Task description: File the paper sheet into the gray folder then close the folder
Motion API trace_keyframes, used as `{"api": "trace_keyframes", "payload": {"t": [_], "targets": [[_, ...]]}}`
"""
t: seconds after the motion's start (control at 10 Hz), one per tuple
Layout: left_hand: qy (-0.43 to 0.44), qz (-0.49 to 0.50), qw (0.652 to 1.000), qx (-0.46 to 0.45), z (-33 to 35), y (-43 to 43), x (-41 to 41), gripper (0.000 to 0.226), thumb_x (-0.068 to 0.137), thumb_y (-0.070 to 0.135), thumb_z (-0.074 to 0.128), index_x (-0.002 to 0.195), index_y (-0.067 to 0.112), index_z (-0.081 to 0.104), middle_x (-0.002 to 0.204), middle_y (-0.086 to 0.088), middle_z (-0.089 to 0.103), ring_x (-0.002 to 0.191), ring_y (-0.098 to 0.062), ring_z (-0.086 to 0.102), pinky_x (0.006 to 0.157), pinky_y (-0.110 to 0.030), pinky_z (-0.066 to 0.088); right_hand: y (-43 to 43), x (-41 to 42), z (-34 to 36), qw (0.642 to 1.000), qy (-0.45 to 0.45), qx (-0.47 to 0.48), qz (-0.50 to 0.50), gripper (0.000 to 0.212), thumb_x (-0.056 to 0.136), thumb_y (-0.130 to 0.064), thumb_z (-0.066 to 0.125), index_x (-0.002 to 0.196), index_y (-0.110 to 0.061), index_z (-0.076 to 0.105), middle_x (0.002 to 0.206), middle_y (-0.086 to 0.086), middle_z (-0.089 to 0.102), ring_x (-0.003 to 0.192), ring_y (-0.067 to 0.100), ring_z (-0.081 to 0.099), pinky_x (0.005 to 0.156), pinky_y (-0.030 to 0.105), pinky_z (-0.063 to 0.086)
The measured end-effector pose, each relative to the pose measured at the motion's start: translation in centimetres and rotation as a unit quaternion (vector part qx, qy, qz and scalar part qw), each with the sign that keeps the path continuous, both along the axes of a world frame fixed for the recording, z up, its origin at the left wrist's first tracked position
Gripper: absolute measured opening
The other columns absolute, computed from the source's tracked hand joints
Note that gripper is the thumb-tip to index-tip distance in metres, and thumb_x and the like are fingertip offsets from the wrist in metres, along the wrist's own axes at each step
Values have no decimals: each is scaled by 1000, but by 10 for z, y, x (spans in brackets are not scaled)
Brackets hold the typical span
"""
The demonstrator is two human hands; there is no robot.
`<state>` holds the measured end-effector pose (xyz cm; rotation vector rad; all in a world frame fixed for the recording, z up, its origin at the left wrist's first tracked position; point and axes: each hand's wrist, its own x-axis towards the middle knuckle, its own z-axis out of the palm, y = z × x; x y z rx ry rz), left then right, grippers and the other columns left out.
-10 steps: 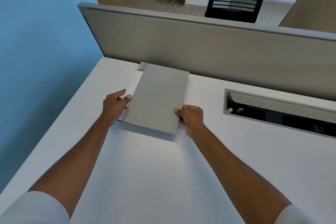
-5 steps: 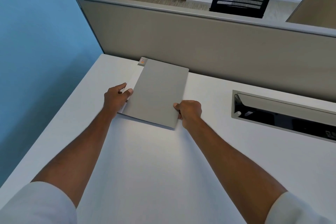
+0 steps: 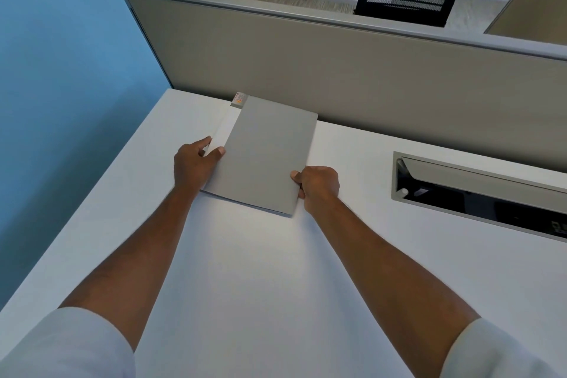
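The folder (image 3: 267, 153) is looking matt gray card, the sheet (image 3: 223, 132) plain paper, the surface (image 3: 245, 285) smooth white laminate.

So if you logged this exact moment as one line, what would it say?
stage: closing | gray folder: cover down on white desk | paper sheet: strip showing at left edge | left hand: on that edge | right hand: gripping right edge

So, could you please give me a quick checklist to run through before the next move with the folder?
1. Folder cover down: ok, looks shut.
2. Paper fully inside: not ok, a white strip shows along the left edge.
3. Left hand on the folder's left edge: ok.
4. Right hand on its near right corner: ok.
5. Folder flat on desk: cannot tell.
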<state>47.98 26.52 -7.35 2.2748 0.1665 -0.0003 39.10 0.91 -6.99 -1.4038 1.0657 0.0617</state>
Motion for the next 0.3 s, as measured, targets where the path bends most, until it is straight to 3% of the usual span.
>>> {"api": "trace_keyframes", "payload": {"t": [0.1,0.2,0.3], "targets": [[-6,13,1000,-11,0,-1,-1,64,93,41,82,145,6,67,115,-24,78,108,-38,74,97,-40,56,1,-1,-2,1000,-20,6,-6,11,77,-5,87,74,-9,77,92,11,82,85,38,77,77,43,68],[11,13,1000,22,10,-5,-4,63,94,42,81,144,8,68,119,-24,77,114,-41,72,103,-48,57,5,-8,1,999,-33,-6,-13,17,80,-11,86,93,-13,75,104,7,80,102,36,77,91,49,67],[33,21,994,104,19,-12,-4,66,97,48,75,149,10,62,136,-19,71,131,-41,63,111,-57,51,3,-17,10,995,-55,-80,-4,35,86,-26,83,117,-22,69,100,-12,69,102,22,69,85,34,54]]}}
